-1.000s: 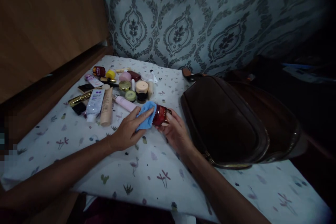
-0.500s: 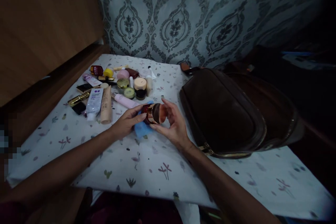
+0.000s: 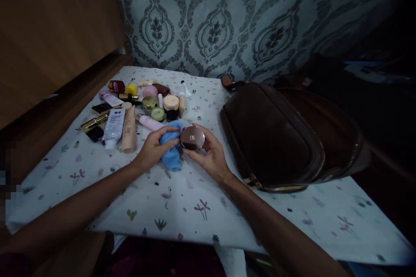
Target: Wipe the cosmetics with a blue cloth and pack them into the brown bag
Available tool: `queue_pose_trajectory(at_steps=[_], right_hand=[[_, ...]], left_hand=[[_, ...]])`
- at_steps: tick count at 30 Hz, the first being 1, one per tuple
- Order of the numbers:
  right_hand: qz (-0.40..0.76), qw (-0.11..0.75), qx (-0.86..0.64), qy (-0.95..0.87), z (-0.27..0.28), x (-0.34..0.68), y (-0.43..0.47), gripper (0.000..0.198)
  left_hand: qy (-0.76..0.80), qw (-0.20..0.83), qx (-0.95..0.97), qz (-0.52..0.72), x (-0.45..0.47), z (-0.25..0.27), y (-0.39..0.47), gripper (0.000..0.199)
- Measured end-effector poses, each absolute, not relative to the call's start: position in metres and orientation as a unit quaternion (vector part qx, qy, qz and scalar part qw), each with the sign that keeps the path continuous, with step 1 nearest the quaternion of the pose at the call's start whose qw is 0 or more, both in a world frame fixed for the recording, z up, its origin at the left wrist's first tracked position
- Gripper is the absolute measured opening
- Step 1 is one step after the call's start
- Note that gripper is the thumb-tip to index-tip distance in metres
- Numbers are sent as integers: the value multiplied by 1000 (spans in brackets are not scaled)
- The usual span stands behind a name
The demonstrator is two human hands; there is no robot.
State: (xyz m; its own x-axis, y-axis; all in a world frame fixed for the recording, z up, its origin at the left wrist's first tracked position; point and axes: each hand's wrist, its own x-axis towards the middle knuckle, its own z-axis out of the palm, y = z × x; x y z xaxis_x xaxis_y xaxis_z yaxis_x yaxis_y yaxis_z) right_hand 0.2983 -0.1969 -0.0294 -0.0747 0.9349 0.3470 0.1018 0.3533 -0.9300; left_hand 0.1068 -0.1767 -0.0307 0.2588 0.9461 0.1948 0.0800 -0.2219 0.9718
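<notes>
A cosmetic jar (image 3: 192,138) with a shiny copper-coloured round lid faces up at me, its body mostly hidden behind the lid. My right hand (image 3: 212,151) grips it by the rim between thumb and fingers. Beside it, my left hand (image 3: 158,143) pinches a blue cloth (image 3: 172,159), whose loose end hangs below the fingers. The cloth is right against the jar's left edge. Just behind my left hand lies a pale pink tube (image 3: 151,123).
Several cosmetics crowd the table's left, among them a beige tube (image 3: 129,132), a clear tube (image 3: 115,127) and a cream-topped jar (image 3: 171,104). A brown leather bag (image 3: 266,138) lies at the right. Patterned cloth covers the table (image 3: 130,194); a wooden cabinet (image 3: 58,30) stands left.
The jar has turned so its lid faces me instead of its side. My left hand has shifted slightly left, off the jar's body, and more of the blue cloth shows.
</notes>
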Motion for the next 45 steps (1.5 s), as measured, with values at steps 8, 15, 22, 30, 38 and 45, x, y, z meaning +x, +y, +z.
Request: queue_pose_trajectory(at_steps=[8, 15, 22, 30, 38, 45], right_hand=[[238, 504, -472, -683, -35, 297, -195, 57], [206, 480, -496, -693, -34, 297, -198, 58], [219, 434, -538, -689, -32, 297, -198, 48], [225, 420, -511, -715, -37, 299, -196, 57], [232, 444, -479, -721, -44, 301, -193, 67], [283, 448, -456, -716, -45, 305, -190, 60]], left_hand=[[382, 176, 810, 409, 111, -26, -195, 43], [350, 55, 856, 376, 113, -28, -198, 54], [260, -50, 898, 350, 115, -26, -196, 46], [301, 78, 879, 362, 110, -21, -193, 40], [392, 164, 830, 361, 107, -31, -183, 44], [396, 164, 813, 394, 108, -29, -181, 35]])
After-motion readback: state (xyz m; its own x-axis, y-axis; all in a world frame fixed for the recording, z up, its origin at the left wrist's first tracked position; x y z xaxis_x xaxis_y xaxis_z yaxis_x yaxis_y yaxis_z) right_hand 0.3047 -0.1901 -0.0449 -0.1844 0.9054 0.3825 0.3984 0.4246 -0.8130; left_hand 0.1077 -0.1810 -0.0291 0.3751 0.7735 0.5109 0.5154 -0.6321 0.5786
